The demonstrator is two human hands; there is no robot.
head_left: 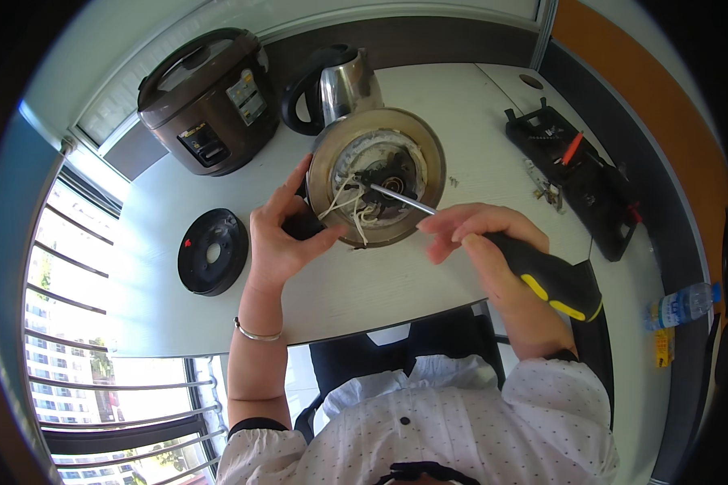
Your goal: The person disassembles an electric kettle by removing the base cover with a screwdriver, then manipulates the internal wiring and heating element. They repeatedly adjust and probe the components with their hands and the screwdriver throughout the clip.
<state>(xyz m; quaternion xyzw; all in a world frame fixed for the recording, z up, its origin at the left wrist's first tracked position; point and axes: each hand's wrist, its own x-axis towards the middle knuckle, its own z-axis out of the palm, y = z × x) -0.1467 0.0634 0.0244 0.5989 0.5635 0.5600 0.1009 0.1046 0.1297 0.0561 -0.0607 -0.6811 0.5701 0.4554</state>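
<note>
My left hand point(287, 230) is closed round the side and black handle of an opened metal kettle point(435, 158), whose underside faces up. Inside its round rim show white wires point(356, 202), a black central part and a ring-shaped metal base. In my right hand point(489, 242) is a screwdriver point(554, 283) with a black and yellow handle. Its metal shaft points left into the kettle's base, and the tip lies near the black part by the wires. Whether the tip sits on a screw I cannot tell. A round black base cover point(213, 252) with a central hole lies left of my left hand.
A brown rice cooker point(206, 105) and a second steel kettle point(349, 85) stand at the back left. At the right lies an open black tool case point(574, 174) with a red-handled tool. Small screws point(453, 182) lie beside the kettle. A water bottle point(683, 307) is far right.
</note>
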